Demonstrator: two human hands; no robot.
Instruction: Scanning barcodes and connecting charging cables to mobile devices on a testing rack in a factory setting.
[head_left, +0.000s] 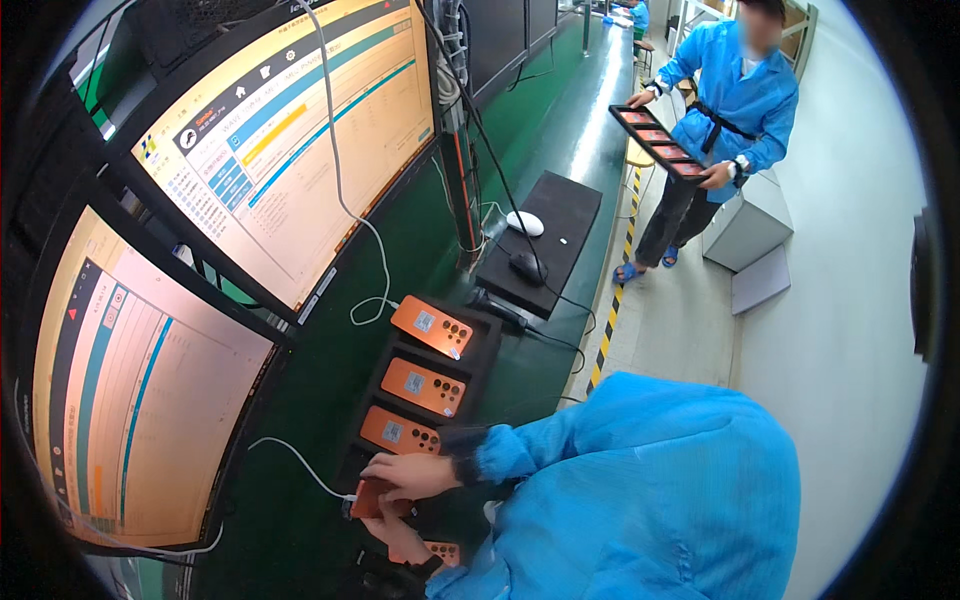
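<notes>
Phone, red-orange (pixel 368 494): being held at lower end of black tray (pixel 489 345), white cable (pixel 311 472) meeting its edge. Right hand (pixel 424 475), left hand (pixel 397 533): both clasping it. Orange phones (pixel 423 387), three: lying in tray. Two monitors (pixel 300 150): glowing, leftward. Co-worker (pixel 735 95): carrying second tray (pixel 643 126).

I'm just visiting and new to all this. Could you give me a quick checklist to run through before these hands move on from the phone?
1. Phone supported: ok; the right hand and left hand are both on the orange phone.
2. Plug fully seated: cannot tell; a white plug meets the phone's edge, but the fit is too small to judge.
3. Tray phones camera-side up: ok; three orange phones show their backs in the black tray.
4. Every tray phone free of cables: not ok; another white cable reaches the topmost one.
5. Co-worker clear of the hands: ok; standing well apart.
</notes>
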